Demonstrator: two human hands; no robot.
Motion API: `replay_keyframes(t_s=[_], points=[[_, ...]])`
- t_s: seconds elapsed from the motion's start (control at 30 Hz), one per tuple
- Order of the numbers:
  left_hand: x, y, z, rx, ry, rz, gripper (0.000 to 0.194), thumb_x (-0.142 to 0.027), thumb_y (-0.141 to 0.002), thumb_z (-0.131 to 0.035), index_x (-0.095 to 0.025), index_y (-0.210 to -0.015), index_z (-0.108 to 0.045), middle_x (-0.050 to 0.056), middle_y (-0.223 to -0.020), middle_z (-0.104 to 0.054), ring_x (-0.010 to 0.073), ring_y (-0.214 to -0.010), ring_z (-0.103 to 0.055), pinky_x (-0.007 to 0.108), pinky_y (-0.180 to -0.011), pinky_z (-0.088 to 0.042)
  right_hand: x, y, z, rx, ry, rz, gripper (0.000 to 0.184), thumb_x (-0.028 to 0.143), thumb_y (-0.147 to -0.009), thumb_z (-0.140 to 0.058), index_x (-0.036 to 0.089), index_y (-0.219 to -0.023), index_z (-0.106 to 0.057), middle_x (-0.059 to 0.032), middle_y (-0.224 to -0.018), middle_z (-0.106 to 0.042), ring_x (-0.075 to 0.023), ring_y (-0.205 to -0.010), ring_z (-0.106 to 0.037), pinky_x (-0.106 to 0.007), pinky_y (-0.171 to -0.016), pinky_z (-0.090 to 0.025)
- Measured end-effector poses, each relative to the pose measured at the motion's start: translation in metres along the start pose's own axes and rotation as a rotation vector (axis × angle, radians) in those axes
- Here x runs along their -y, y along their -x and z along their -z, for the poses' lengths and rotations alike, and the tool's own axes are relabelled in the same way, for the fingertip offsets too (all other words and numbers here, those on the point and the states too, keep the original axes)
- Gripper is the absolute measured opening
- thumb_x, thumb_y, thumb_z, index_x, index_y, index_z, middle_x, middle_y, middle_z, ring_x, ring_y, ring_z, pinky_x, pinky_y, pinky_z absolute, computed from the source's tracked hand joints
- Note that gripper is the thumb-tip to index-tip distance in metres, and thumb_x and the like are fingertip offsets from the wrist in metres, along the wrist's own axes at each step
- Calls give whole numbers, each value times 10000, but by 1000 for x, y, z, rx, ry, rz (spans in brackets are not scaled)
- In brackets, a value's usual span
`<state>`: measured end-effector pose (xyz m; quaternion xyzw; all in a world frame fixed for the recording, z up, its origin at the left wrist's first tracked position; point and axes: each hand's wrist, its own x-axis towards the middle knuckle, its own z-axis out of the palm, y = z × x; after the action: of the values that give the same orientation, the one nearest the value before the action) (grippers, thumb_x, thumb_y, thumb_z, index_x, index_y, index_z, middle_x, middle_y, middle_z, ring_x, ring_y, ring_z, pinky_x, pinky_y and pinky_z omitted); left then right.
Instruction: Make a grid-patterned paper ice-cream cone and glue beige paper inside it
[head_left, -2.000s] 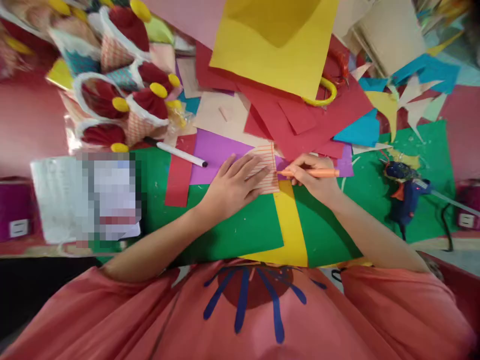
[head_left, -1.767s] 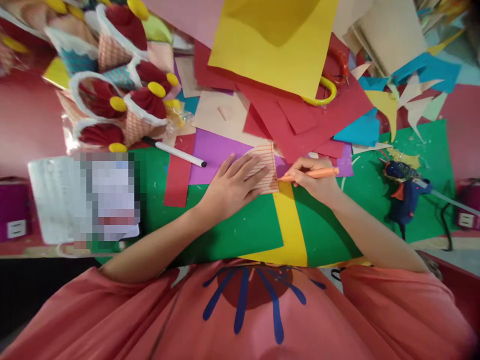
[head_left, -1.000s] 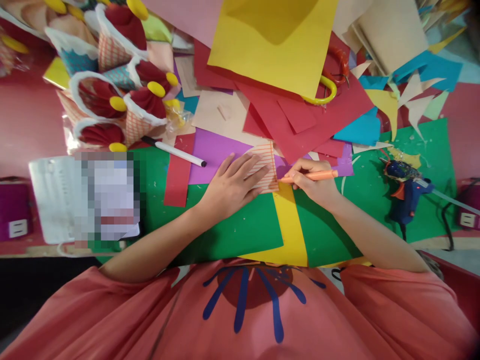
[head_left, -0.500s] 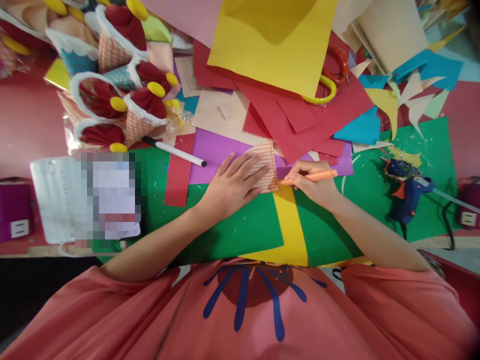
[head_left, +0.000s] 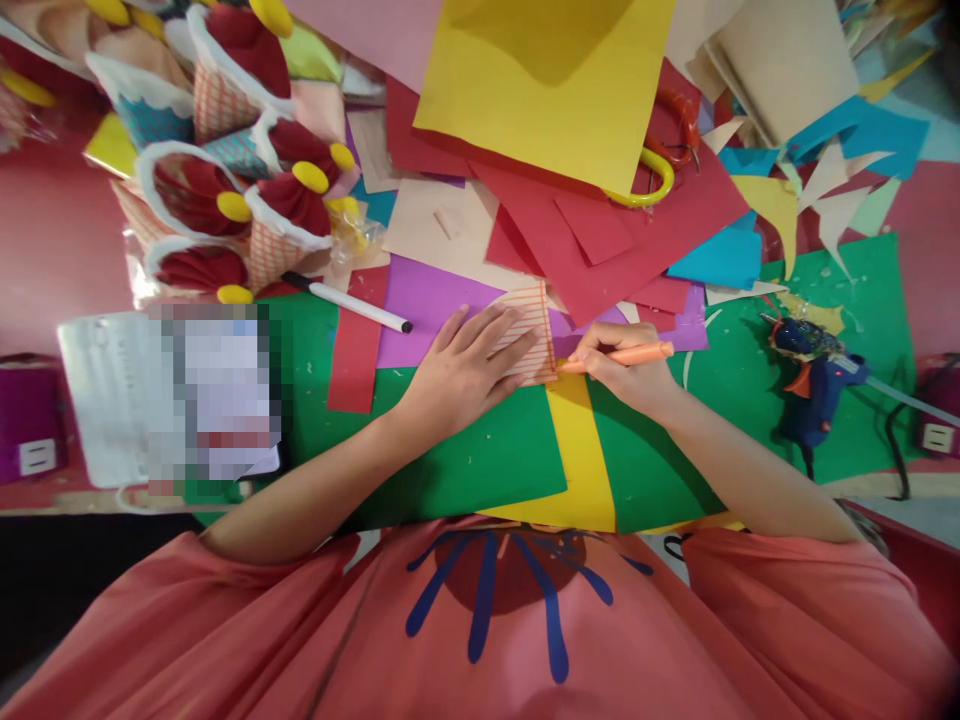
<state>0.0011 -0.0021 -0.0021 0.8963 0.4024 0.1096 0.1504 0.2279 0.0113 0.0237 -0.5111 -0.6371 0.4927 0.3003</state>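
Note:
My left hand lies flat with its fingers spread over a cream piece of paper that bears orange stripes. Part of that paper is hidden under the fingers. In my right hand is an orange marker, pinched between thumb and fingers. Its tip is at the paper's right edge, near the lower corner. Beneath the striped piece are a purple sheet, a green sheet and a yellow strip.
Several decorated cones crowd the upper left. A white pen lies above my left hand. Scissors are partly under a yellow sheet. On the right rests a blue glue gun; a phone, blurred out, is at left.
Both hands, the marker and the striped paper hold nearly the same place. Things at the left edge appear shifted very slightly left.

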Motion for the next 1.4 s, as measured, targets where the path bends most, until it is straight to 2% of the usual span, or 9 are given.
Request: replay_keyframes(t_s=[0.23, 0.47, 0.57, 0.7, 0.87, 0.97, 1.17, 1.3, 1.4], points=[[1, 1, -1, -23, -32, -24, 436, -360, -962, -455, -223, -1373, -504, 129, -1443, -501, 293, -1359, -440, 545, -1143, -322, -1, 0, 0, 36, 7, 39, 221, 252, -700, -533, 175, -493, -548, 24, -450, -549, -69, -426, -420, -206, -418, -277], [0, 0, -1, -23, -38, -18, 443, -353, -954, -474, -233, -1380, -497, 122, -1442, -503, 293, -1359, -442, 541, -1143, -326, -2, 0, 0, 70, 2, 29, 219, 251, -689, -542, 176, -484, -537, 21, -454, -550, -72, -436, -423, -212, -421, -277], [0, 0, -1, -18, -26, -13, 433, -367, -962, -453, -238, -1372, -505, 117, -1442, -503, 289, -1363, -434, 536, -1148, -317, -3, -1, 3, 57, -87, -27, 193, 232, -677, -546, 180, -491, -551, 15, -481, -574, -85, -456, -473, -215, -432, -329], [1, 0, -1, -16, -10, -14, 438, -367, -961, -448, -245, -1379, -498, 111, -1445, -497, 288, -1363, -425, 534, -1150, -300, -6, -2, 5, -38, -294, -72, 167, 230, -718, -548, 188, -561, -588, 19, -530, -604, -83, -446, -510, -220, -438, -396], [-2, 2, 2, -33, -37, -77, 423, -401, -931, -493, -252, -1320, -562, 119, -1364, -566, 311, -1243, -512, 493, -1002, -415, -11, -2, 3, -127, -412, -42, 217, 356, -847, -556, 192, -851, -698, -8, -693, -693, -100, -544, -626, -219, -474, -473], [-6, 3, 4, -5, -38, -168, 387, -397, -910, -517, -272, -1265, -609, 106, -1311, -603, 294, -1155, -555, 436, -895, -449, -12, -2, 2, -123, -380, -22, 242, 408, -857, -596, 201, -919, -703, -15, -790, -714, -101, -629, -657, -209, -512, -502], [-10, 2, 6, 73, -71, -235, 377, -293, -957, -427, -274, -1299, -583, 88, -1233, -650, 228, -1065, -596, 366, -860, -470, -14, -1, 2, -128, -232, -8, 199, 378, -853, -629, 186, -803, -649, 31, -636, -606, -62, -521, -534, -192, -457, -414], [-9, 1, 4, 18, -59, -265, 402, -310, -936, -470, -189, -1307, -564, 120, -1265, -636, 253, -1113, -586, 396, -935, -465, -14, -3, 1, -100, -158, 26, 177, 334, -852, -602, 183, -760, -602, 30, -633, -596, -70, -536, -535, -210, -498, -411], [-7, 1, 2, -25, -60, -299, 397, -307, -919, -505, -178, -1289, -569, 124, -1295, -620, 259, -1140, -582, 390, -950, -464, -13, -4, 1, -69, -55, 60, 200, 330, -855, -582, 181, -721, -584, 27, -618, -588, -78, -542, -521, -222, -509, -394]])
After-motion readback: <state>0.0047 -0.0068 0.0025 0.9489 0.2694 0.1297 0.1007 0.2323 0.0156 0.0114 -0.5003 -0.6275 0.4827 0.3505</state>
